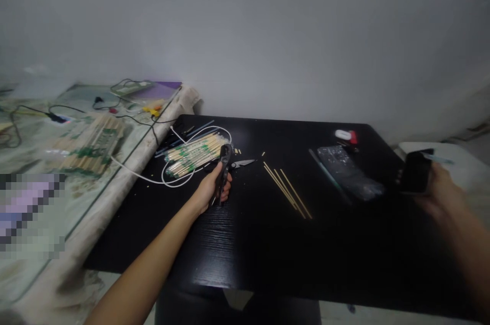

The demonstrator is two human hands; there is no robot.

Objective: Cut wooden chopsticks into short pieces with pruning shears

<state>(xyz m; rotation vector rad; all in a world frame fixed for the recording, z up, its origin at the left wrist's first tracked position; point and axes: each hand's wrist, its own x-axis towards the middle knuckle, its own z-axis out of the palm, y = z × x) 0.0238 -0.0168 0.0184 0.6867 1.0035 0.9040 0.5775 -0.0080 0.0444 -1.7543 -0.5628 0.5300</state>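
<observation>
Black is the colour of the tabletop (268, 253), across which four thin, pale wooden sticks (285, 190) are laid loosely, nearly parallel and slanted, between the two hands. A dark, narrow tool (225, 157), glossy in places, is gripped upright in the left hand (219, 188), its fingers curled closed. By the right hand (444, 190) (blurred, so finger detail is lost) a dark flat object (416, 172) is held at its edge, fingers closed on it, over the table's right side. A crumpled clear bag (350, 172) is seen nearby. Beyond the tool, an open blade (243, 163) and green-printed packs of sticks (195, 152) are seen, a white cable (176, 182) looped around the packs. Farthest, a pale wall (268, 44) is shown.
</observation>
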